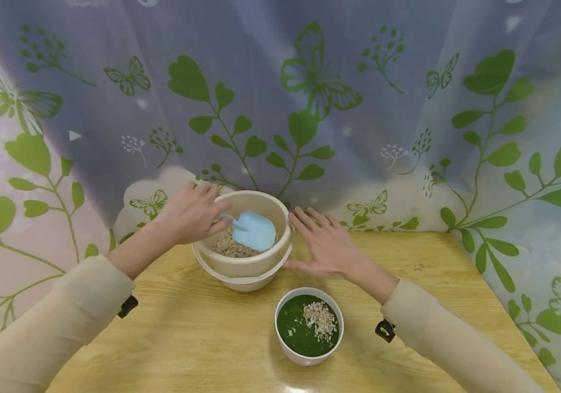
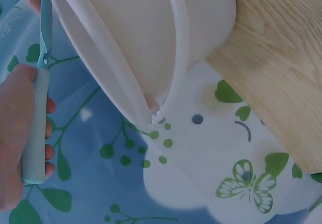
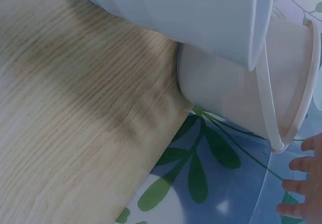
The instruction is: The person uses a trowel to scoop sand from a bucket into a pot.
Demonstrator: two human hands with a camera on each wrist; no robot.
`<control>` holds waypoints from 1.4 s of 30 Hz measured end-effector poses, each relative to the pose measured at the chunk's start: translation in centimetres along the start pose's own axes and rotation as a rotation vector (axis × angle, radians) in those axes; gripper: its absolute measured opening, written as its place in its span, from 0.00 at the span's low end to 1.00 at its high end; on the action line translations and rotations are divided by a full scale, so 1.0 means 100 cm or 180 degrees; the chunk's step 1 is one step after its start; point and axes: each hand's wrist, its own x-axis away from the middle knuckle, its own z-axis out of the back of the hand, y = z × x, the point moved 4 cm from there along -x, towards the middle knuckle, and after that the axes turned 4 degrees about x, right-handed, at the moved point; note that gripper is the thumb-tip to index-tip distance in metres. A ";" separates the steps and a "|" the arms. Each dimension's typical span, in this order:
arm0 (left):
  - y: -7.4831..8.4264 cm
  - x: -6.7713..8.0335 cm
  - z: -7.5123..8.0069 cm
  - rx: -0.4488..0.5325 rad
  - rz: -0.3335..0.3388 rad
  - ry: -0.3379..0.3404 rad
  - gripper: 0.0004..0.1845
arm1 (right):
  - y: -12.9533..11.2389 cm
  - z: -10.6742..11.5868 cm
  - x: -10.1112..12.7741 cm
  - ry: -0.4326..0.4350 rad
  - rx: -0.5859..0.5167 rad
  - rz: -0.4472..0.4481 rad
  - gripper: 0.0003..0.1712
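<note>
My left hand (image 1: 193, 214) grips the handle of a light blue scoop (image 1: 255, 232), whose blade is over the mouth of a cream bucket (image 1: 241, 267). Inside the bucket lies a brownish grainy mix (image 1: 233, 248). In the left wrist view the fingers curl round the scoop's thick handle (image 2: 35, 128). My right hand (image 1: 326, 245) holds nothing, its fingers spread close to the bucket's right rim; whether it touches the rim I cannot tell. Nearer me stands a white bowl (image 1: 305, 359) with a dark green surface inside and a patch of pale granules (image 1: 320, 321) on it.
The bucket and bowl stand on a wooden table (image 1: 201, 338), the bucket near its back edge. A curtain (image 1: 260, 82) printed with green leaves and butterflies hangs behind and beside the table. The bucket's carrying handle (image 2: 178, 38) hangs down against its side.
</note>
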 end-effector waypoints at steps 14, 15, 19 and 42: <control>-0.013 -0.005 -0.018 -0.0114 0.0030 -0.0233 0.21 | -0.002 -0.009 -0.029 -0.0101 0.0010 -0.0062 0.78; -0.014 -0.005 -0.020 -0.0103 0.0042 -0.0250 0.20 | -0.002 -0.010 -0.030 -0.0122 0.0005 -0.0072 0.78; -0.019 -0.004 -0.029 -0.0101 0.0082 -0.0329 0.20 | -0.002 -0.016 -0.033 -0.0171 -0.0019 -0.0101 0.79; -0.030 -0.014 -0.059 -0.0734 0.0021 -0.0542 0.21 | 0.000 -0.017 -0.037 -0.0316 -0.0004 -0.0125 0.79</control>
